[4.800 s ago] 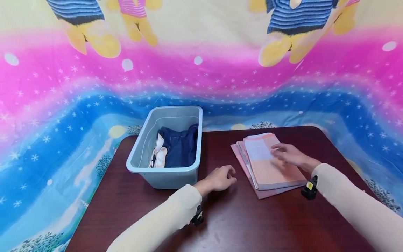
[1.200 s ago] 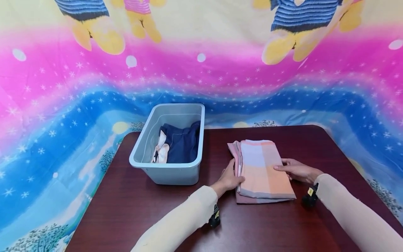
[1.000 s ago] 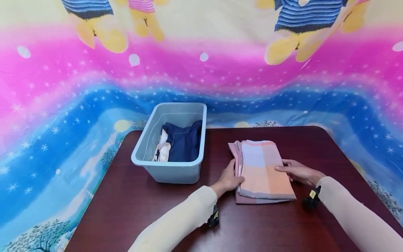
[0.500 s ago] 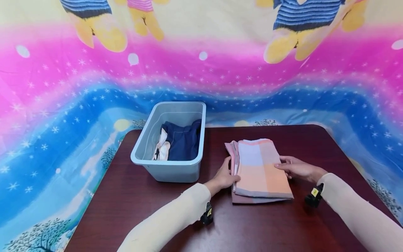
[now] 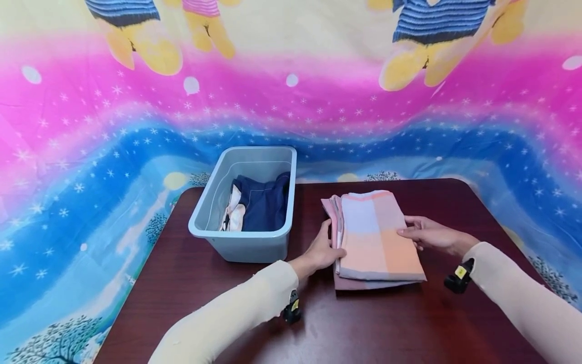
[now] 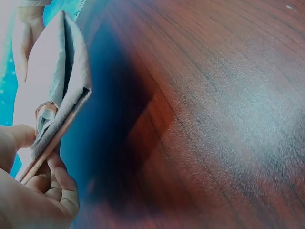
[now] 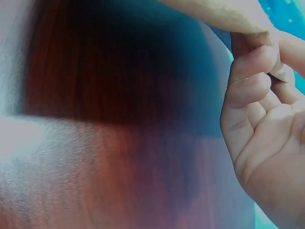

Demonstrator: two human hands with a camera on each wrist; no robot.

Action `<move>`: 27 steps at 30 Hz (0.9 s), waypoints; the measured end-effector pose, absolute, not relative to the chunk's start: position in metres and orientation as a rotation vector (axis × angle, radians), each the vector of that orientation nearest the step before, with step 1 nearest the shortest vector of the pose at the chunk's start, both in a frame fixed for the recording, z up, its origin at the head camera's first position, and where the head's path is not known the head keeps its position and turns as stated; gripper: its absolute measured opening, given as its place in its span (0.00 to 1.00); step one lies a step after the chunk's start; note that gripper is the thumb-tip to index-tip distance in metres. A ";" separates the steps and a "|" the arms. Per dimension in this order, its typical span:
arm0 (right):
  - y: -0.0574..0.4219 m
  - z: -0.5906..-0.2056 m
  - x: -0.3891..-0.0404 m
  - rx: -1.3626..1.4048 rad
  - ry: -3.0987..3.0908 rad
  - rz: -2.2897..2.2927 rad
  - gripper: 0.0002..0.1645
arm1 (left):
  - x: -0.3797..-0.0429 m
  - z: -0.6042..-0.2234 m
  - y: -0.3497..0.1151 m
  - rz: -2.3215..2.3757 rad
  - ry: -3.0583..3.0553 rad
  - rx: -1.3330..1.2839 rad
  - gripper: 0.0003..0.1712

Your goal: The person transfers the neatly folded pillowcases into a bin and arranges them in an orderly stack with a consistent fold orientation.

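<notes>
A folded checked cloth (image 5: 377,237) in orange, pink and white is held level, raised a little off the table. At its left edge my left hand (image 5: 320,251) grips the layers, thumb on top and fingers beneath. Opposite, the right edge is pinched by my right hand (image 5: 429,235). The left wrist view shows the folded layers (image 6: 50,71) between thumb and curled fingers of the left hand (image 6: 38,191). Under the cloth's edge (image 7: 214,12) in the right wrist view, the fingers of my right hand (image 7: 267,129) curl; the thumb is partly hidden.
A grey-blue plastic bin (image 5: 254,247) stands left of the cloth, near the back of the dark wooden table (image 5: 364,328). Inside lie a navy garment (image 5: 263,202) and a pale patterned cloth (image 5: 235,212). A printed curtain (image 5: 291,111) hangs behind and around the table.
Earlier the hands were apart, the right over the cloth. Both then took hold of its sides and squared it to face me. In the last half second they have raised it slightly off the table.
</notes>
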State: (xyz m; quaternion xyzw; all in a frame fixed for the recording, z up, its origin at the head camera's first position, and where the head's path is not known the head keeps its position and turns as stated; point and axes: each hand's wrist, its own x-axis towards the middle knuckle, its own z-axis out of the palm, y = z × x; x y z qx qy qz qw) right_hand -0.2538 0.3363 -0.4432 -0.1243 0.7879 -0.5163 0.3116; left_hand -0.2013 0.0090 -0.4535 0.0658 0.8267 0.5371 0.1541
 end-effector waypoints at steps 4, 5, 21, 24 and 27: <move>0.333 -0.430 -0.256 -0.353 2.094 -1.363 0.33 | -0.202 -0.445 0.008 1.510 2.408 0.199 0.55; 0.332 -0.427 -0.256 -0.358 2.099 -1.359 0.33 | -0.202 -0.442 0.007 1.509 2.412 0.199 0.55; 0.332 -0.380 -0.256 -0.410 2.153 -1.318 0.35 | -0.195 -0.388 0.004 1.438 2.491 0.271 0.54; 0.329 -0.371 -0.257 -0.432 2.152 -1.326 0.35 | -0.194 -0.376 0.002 1.429 2.511 0.294 0.53; 0.325 -0.362 -0.257 -0.431 2.162 -1.338 0.34 | -0.195 -0.364 -0.003 1.417 2.517 0.311 0.54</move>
